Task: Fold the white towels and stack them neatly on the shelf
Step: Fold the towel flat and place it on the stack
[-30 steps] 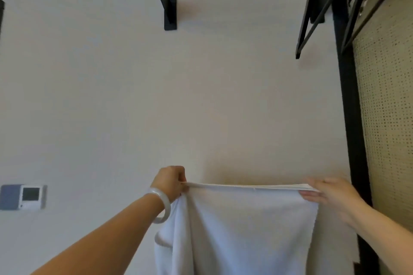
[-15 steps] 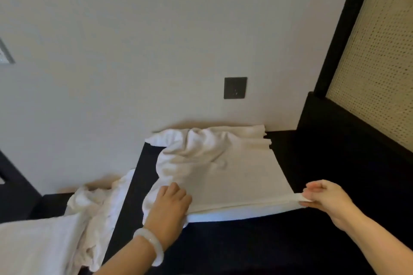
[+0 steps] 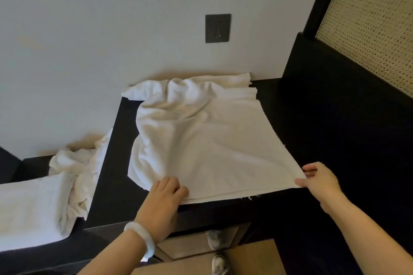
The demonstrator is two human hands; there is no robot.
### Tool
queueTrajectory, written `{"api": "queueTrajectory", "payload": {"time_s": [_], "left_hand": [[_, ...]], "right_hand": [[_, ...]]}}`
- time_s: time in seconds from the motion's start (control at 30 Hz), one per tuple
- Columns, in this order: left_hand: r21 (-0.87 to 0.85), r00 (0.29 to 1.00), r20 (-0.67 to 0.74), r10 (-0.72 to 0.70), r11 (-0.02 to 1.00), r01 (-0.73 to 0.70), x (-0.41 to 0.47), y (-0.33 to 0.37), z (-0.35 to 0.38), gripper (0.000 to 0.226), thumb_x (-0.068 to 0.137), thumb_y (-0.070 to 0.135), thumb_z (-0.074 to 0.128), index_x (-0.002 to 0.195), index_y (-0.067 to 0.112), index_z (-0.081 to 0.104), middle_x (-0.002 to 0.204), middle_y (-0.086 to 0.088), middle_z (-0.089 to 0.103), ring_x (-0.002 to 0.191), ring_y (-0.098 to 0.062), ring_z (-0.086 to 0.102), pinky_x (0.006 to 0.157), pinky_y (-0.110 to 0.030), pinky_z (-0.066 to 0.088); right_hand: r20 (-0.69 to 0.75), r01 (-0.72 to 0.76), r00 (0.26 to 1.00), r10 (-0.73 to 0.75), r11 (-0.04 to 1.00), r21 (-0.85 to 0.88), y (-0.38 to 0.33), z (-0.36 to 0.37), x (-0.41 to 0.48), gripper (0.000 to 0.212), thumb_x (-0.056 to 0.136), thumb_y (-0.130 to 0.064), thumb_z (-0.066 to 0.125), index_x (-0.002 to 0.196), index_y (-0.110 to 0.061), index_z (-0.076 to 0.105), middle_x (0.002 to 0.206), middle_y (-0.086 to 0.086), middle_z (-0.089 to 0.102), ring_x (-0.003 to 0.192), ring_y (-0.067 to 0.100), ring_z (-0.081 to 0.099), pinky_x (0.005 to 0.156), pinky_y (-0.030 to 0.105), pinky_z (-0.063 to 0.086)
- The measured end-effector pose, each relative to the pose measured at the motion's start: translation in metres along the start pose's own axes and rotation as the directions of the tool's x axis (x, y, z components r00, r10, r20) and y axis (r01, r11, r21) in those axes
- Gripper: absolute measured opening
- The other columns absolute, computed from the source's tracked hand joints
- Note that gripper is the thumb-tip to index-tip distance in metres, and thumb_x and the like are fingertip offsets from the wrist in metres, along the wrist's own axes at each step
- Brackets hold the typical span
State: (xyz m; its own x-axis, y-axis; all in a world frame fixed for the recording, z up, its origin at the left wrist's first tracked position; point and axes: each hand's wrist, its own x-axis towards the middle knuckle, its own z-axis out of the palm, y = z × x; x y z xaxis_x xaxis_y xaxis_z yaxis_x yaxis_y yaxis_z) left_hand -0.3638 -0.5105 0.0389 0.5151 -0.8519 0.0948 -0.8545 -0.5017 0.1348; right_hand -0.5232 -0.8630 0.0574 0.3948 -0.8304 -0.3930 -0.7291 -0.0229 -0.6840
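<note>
A white towel (image 3: 201, 152) lies spread over the black shelf (image 3: 312, 118), its far end bunched in wrinkles against the wall at the shelf's back edge and its near edge lying along the shelf's front edge. The right hand (image 3: 319, 183) pinches the towel's near right corner between thumb and fingers, pulling that corner taut just above the front edge. The left hand (image 3: 165, 196), with a pale bracelet (image 3: 143, 239) on its wrist, rests on the near left corner with bent fingers on top of the cloth; whether it actually grips the edge I cannot tell. On a lower ledge (image 3: 33, 163) beside the shelf's left edge, a crumpled towel (image 3: 73, 176) is heaped up, partly draped against the shelf's side, and a flat towel (image 3: 26, 207) lies just beside it. A dark wall socket (image 3: 218, 28) sits on the wall above the shelf, and a cane panel (image 3: 368, 18) rises at the right
</note>
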Motion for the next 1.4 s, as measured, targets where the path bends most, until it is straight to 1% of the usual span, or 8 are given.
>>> {"api": "queueTrajectory", "payload": {"time_s": [0.17, 0.27, 0.37, 0.77, 0.93, 1.1, 1.27, 1.4], "left_hand": [[-0.14, 0.999, -0.027, -0.028, 0.99, 0.024, 0.017, 0.016, 0.006, 0.025, 0.091, 0.045, 0.044, 0.096, 0.027, 0.059, 0.097, 0.009, 0.051, 0.085, -0.012, 0.05, 0.077, -0.025, 0.045], [-0.172, 1.0, 0.022, -0.014, 0.985, 0.017, 0.035, 0.024, 0.012, 0.022, 0.094, 0.04, 0.052, 0.103, 0.022, 0.06, 0.103, 0.006, 0.051, 0.088, -0.015, 0.05, 0.077, -0.028, 0.045], [-0.181, 0.999, -0.034, 0.019, 0.983, -0.025, 0.04, 0.024, 0.015, 0.008, 0.09, 0.027, 0.062, 0.095, 0.021, 0.061, 0.093, 0.005, 0.053, 0.079, -0.015, 0.052, 0.067, -0.028, 0.046], [-0.181, 0.975, -0.2, 0.096, 0.974, -0.133, 0.022, 0.028, 0.0, 0.019, 0.095, 0.026, 0.046, 0.093, 0.021, 0.064, 0.09, 0.008, 0.055, 0.079, -0.008, 0.048, 0.074, -0.022, 0.04], [-0.143, 0.989, -0.088, 0.118, 0.981, -0.13, 0.01, 0.021, 0.022, 0.005, 0.09, 0.023, 0.059, 0.09, 0.028, 0.058, 0.087, 0.012, 0.05, 0.077, -0.008, 0.046, 0.068, -0.023, 0.043], [-0.127, 0.994, -0.097, -0.043, 0.991, 0.03, 0.021, 0.025, 0.011, 0.03, 0.093, 0.04, 0.041, 0.099, 0.023, 0.065, 0.098, 0.008, 0.057, 0.086, -0.014, 0.055, 0.076, -0.031, 0.05], [0.118, 0.976, 0.096, -0.197, 0.976, 0.185, 0.033, 0.022, 0.015, 0.057, 0.094, 0.054, 0.029, 0.127, 0.021, 0.063, 0.129, -0.004, 0.062, 0.117, -0.028, 0.061, 0.097, -0.045, 0.047], [0.181, 0.922, 0.157, -0.355, 0.928, 0.326, 0.034, 0.013, 0.012, 0.073, 0.094, 0.061, -0.002, 0.148, 0.031, 0.038, 0.157, -0.003, 0.031, 0.145, -0.029, 0.028, 0.114, -0.056, 0.008]], "right_hand": [[-0.111, 0.236, 0.925, -0.363, 0.779, -0.58, -0.012, 0.008, -0.017, 0.049, 0.082, -0.013, 0.075, 0.126, -0.02, 0.054, 0.124, 0.003, 0.049, 0.115, 0.023, 0.045, 0.096, 0.035, 0.043], [0.288, 0.678, 0.734, -0.615, 0.637, -0.366, -0.021, 0.026, -0.031, 0.029, 0.085, -0.013, 0.071, 0.107, -0.028, 0.06, 0.104, -0.015, 0.048, 0.105, 0.006, 0.046, 0.09, 0.014, 0.035], [0.563, 0.832, 0.538, -0.628, 0.504, -0.232, -0.013, 0.047, -0.035, 0.022, 0.089, -0.019, 0.068, 0.096, -0.037, 0.058, 0.1, -0.024, 0.047, 0.102, -0.003, 0.045, 0.089, 0.017, 0.037], [0.313, 0.9, 0.43, -0.847, 0.376, -0.22, 0.008, 0.04, -0.046, 0.008, 0.093, -0.027, 0.057, 0.088, -0.026, 0.064, 0.086, -0.019, 0.054, 0.084, 0.001, 0.052, 0.081, 0.015, 0.043], [0.457, 0.892, 0.447, -0.769, 0.349, -0.286, 0.022, 0.049, -0.048, 0.009, 0.093, -0.021, 0.064, 0.088, -0.029, 0.064, 0.089, -0.023, 0.049, 0.086, 0.0, 0.05, 0.078, 0.018, 0.046], [0.258, 0.833, 0.547, -0.797, 0.486, -0.264, -0.015, 0.059, -0.043, 0.025, 0.1, -0.023, 0.05, 0.118, -0.016, 0.067, 0.119, -0.004, 0.063, 0.113, 0.011, 0.054, 0.1, 0.028, 0.046], [0.429, 0.723, 0.674, -0.602, 0.416, -0.552, -0.031, 0.092, -0.008, 0.061, 0.1, -0.051, 0.013, 0.157, -0.032, 0.006, 0.165, -0.006, -0.002, 0.151, 0.01, -0.006, 0.123, 0.037, -0.005], [0.357, 0.615, 0.77, -0.529, 0.465, -0.637, -0.014, 0.066, 0.01, 0.062, 0.1, -0.056, 0.012, 0.155, -0.035, -0.008, 0.163, -0.01, -0.013, 0.149, 0.007, -0.013, 0.122, 0.037, -0.01]]}}
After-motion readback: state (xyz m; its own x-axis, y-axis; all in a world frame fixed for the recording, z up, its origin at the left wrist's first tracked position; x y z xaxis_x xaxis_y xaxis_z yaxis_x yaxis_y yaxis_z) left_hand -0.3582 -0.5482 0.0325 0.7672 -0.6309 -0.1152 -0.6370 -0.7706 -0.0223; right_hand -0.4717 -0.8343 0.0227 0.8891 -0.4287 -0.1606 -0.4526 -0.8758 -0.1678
